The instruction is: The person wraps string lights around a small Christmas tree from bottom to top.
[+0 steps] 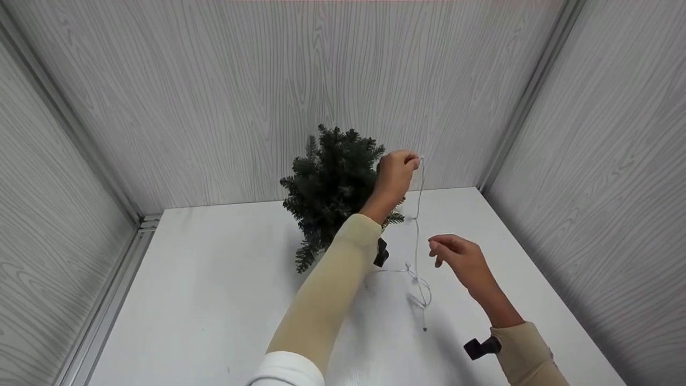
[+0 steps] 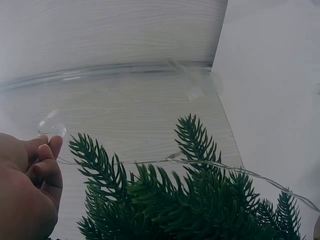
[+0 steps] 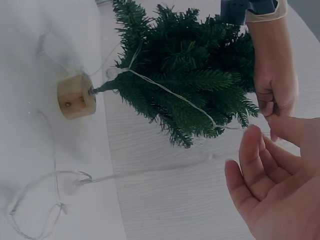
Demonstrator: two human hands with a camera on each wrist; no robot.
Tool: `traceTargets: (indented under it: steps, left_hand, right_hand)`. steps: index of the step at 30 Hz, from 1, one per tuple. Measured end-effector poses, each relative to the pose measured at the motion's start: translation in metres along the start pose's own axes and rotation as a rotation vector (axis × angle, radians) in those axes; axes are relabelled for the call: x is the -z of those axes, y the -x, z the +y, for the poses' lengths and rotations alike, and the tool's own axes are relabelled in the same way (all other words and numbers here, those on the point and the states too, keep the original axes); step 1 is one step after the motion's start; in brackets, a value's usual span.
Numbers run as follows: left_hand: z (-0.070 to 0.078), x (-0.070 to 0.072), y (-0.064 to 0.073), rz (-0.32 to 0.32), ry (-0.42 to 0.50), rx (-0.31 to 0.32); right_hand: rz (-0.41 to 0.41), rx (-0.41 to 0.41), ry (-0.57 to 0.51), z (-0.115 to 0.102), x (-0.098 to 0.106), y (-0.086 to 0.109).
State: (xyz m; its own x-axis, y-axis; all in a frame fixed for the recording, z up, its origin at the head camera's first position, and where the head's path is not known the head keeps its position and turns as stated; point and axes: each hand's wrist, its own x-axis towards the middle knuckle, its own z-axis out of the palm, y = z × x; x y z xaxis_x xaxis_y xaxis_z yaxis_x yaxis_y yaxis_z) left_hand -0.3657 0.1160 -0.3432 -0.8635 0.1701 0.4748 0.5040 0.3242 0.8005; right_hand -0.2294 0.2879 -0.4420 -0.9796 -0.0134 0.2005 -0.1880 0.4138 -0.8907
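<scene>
Left hand (image 1: pixel 396 172) pinches a thin light string (image 1: pixel 417 230) between thumb and fingertips, held up just right of the artificial Christmas tree (image 1: pixel 337 185). Left wrist view: a small clear bulb (image 2: pixel 59 130) sits right at those fingertips. From the grip, one length drops to the white table (image 1: pixel 214 289) and bunches there in a loose loop with a short tail. Another length runs across the green branches back to that hand (right wrist view shows this best), with a clear bulb (image 3: pixel 111 73) near the trunk. Tree is on the table, close to the wood-grain back wall (image 1: pixel 246 96); trunk goes into a round wooden base (image 3: pixel 76 97), hidden behind the left sleeve (image 1: pixel 327 289) in the head view. Right hand (image 1: pixel 465 262) is lower and to the right: fingers loosely bent, thumb near the index finger, no hold on anything, just beside the hanging length. Black camera (image 1: pixel 481 348) on the right wrist.
</scene>
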Motion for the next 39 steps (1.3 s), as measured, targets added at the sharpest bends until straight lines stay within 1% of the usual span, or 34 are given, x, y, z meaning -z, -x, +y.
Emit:
traceTargets:
  steps: [2, 3, 5, 7, 8, 9, 11, 14, 15, 16, 20, 26, 30, 33, 36, 39]
  left_hand:
    - [0.001, 0.000, 0.001, -0.003, 0.003, -0.007]
    - [0.003, 0.001, 0.001, -0.006, 0.003, -0.009]
    - [0.004, 0.001, 0.002, -0.010, -0.002, -0.010]
    - [0.006, 0.001, 0.003, -0.012, -0.008, -0.006]
    - [0.007, 0.001, 0.003, -0.013, -0.011, -0.004]
    - [0.007, 0.001, 0.003, -0.012, -0.015, -0.004]
    - [0.009, 0.002, 0.004, -0.014, -0.021, -0.011]
    - [0.010, 0.003, 0.005, -0.029, -0.019, -0.028]
    - [0.010, 0.004, 0.006, -0.035, -0.020, -0.033]
    - [0.011, 0.004, 0.007, -0.041, -0.018, -0.035]
    - [0.013, 0.003, 0.009, -0.058, -0.005, -0.034]
    - [0.018, -0.001, 0.011, -0.082, 0.006, -0.056]
    - [0.018, -0.001, 0.010, -0.087, 0.010, -0.073]
    - [0.015, 0.000, 0.009, -0.063, 0.006, -0.075]
    - [0.010, 0.001, 0.006, -0.034, 0.003, -0.065]
    - [0.004, 0.003, 0.005, -0.022, 0.013, -0.041]
  right_hand:
    - [-0.027, -0.010, 0.022, 0.002, -0.004, -0.002]
    - [-0.019, -0.010, 0.028, 0.002, -0.006, -0.003]
    - [0.025, 0.004, 0.028, 0.004, -0.009, -0.007]
    - [0.095, 0.023, 0.020, 0.005, -0.012, -0.013]
    - [0.126, 0.020, 0.026, 0.005, -0.013, -0.017]
    - [0.151, 0.021, 0.039, 0.000, -0.014, -0.018]
    - [0.187, 0.023, 0.053, 0.001, -0.016, -0.025]
    - [0.207, 0.015, 0.072, 0.002, -0.022, -0.034]
    - [0.219, 0.029, 0.070, 0.003, -0.024, -0.037]
    - [0.233, 0.041, 0.063, 0.008, -0.026, -0.041]
    - [0.280, 0.081, 0.050, 0.006, -0.033, -0.050]
    - [0.301, 0.129, 0.044, 0.000, -0.043, -0.064]
    - [0.309, 0.115, 0.043, -0.002, -0.047, -0.065]
    - [0.300, 0.087, 0.050, -0.002, -0.047, -0.060]
    - [0.293, 0.073, 0.046, 0.001, -0.045, -0.053]
    - [0.286, 0.069, 0.039, 0.003, -0.042, -0.047]
